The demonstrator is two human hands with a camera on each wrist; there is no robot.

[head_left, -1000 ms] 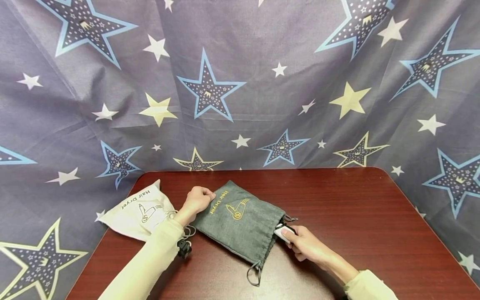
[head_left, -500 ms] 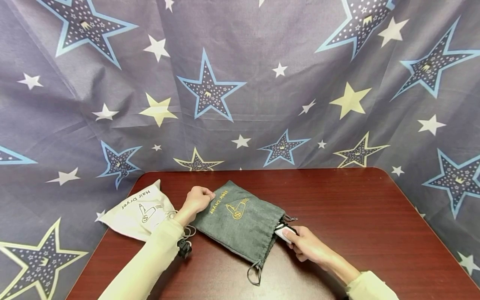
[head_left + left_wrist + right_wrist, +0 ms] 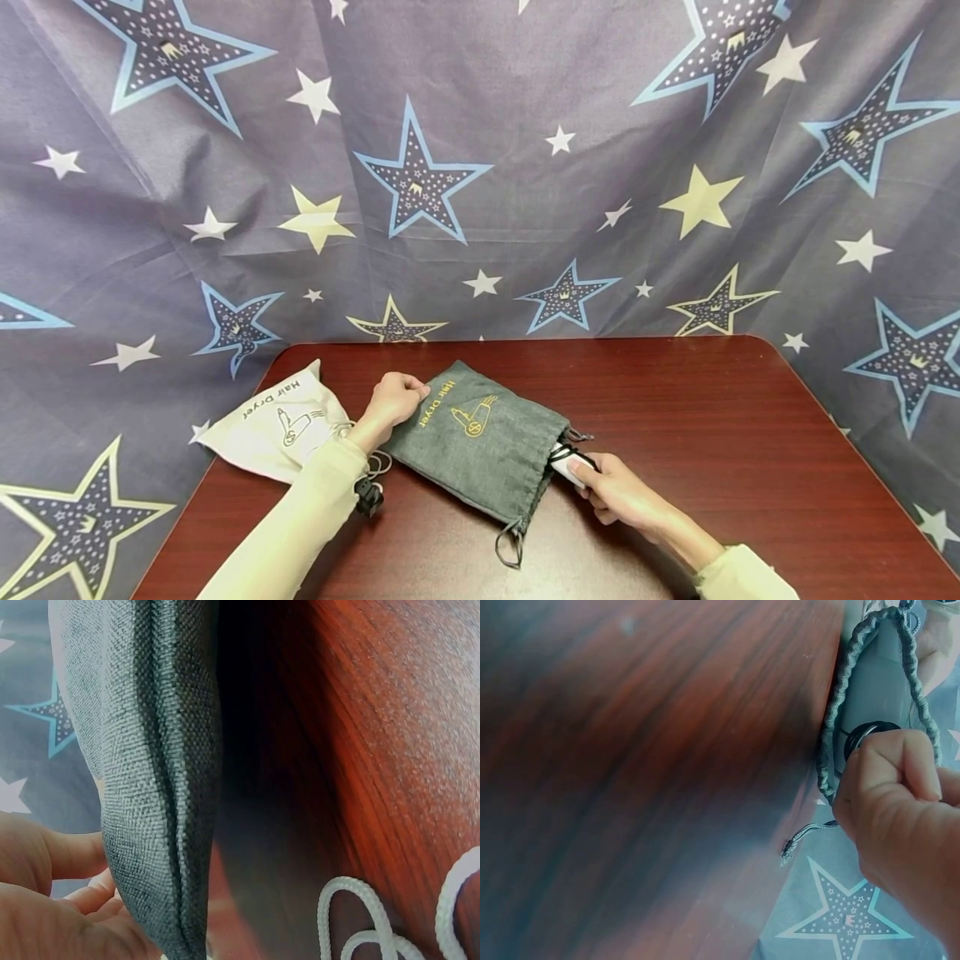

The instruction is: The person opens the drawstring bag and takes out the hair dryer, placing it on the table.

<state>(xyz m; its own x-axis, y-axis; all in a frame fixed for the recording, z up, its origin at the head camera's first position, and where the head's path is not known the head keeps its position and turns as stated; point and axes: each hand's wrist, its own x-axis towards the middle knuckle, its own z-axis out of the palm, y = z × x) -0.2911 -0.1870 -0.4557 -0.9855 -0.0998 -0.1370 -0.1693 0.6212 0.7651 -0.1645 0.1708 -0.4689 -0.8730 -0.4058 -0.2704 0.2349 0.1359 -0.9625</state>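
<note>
A dark grey drawstring bag (image 3: 480, 442), marked "Hair Dryer" in yellow, lies slanted on the table with its mouth toward the lower right. My left hand (image 3: 397, 400) pinches the bag's closed end at the upper left; in the left wrist view thumb and fingers sit at the grey cloth's (image 3: 161, 772) edge. From the bag's mouth sticks the end of a white hair dryer (image 3: 567, 468) with a black cord; the rest is hidden inside. My right hand (image 3: 615, 487) grips that end. The right wrist view shows the pale body (image 3: 874, 694) within the bag's round opening (image 3: 831, 742).
Left of the grey bag lies a white drawstring bag (image 3: 262, 429) marked "Hair Dryer", partly behind my left forearm, its white cord (image 3: 352, 889) loose. The brown wooden table (image 3: 712, 400) ends at a hanging star-patterned cloth (image 3: 510, 183). A grey drawstring loop (image 3: 510, 550) trails off the bag.
My right hand has shifted very slightly to the right, and a little more of the white end shows at the bag's mouth. The left hand keeps its place.
</note>
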